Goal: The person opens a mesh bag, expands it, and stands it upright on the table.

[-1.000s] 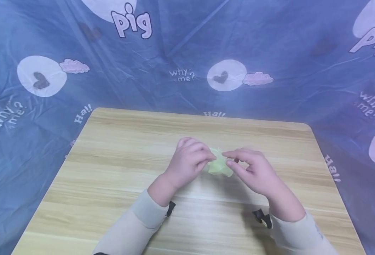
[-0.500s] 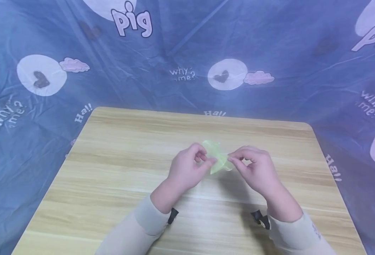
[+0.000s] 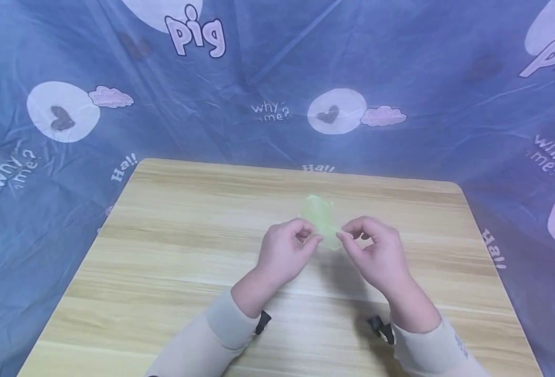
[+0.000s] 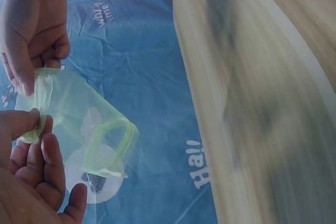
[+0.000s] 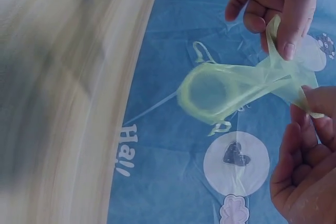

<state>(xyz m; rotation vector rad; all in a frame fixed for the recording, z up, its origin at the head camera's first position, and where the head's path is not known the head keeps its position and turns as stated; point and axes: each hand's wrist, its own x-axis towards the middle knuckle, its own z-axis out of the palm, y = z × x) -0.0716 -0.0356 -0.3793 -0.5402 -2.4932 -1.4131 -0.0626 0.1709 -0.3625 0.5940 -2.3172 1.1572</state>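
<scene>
Both hands hold a sheer light-green drawstring pouch [image 3: 319, 214] above the table, and it stretches away from the fingertips in the head view. My left hand [image 3: 284, 248] pinches its near left side between thumb and forefinger, while my right hand [image 3: 376, 251] pinches the near right side. Seen from the right wrist, the pouch [image 5: 252, 80] is gathered toward the hands, its far end round, with thin ribbon loops [image 5: 220, 127] on both sides. From the left wrist, its fabric [image 4: 79, 108] spreads between the two hands and creases at the left fingertips.
Beneath the hands is a light wood-grain table [image 3: 174, 251] with rounded far corners. A blue printed cloth [image 3: 240, 68] hangs behind it and down its sides. Small black devices [image 3: 262, 323] sit at both sleeve cuffs.
The pouch has gone from bunched between the hands to extended away from them. My left hand has turned, its thumb now showing at the fabric, and shifted slightly right; my right hand stays nearly in place.
</scene>
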